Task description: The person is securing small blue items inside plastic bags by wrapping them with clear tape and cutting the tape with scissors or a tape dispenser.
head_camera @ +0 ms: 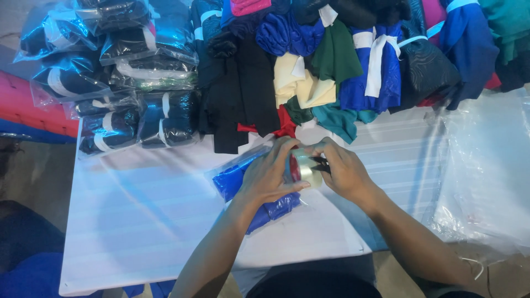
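Your left hand (269, 175) and right hand (341, 170) are both closed round the tape roll (305, 167) at frame centre, just above the bagged blue cloth (234, 179) on the white bench (149, 221).

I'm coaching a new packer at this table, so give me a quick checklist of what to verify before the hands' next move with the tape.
1. Left hand grips the tape roll: ok.
2. Right hand at the roll's edge: ok.
3. Loose tape end found: cannot tell.
4. Bagged blue cloth lies under the hands on the white table: ok.
5. Bag mouth folded shut: cannot tell, hands cover it.
6. Finished packs stacked apart from it: ok.
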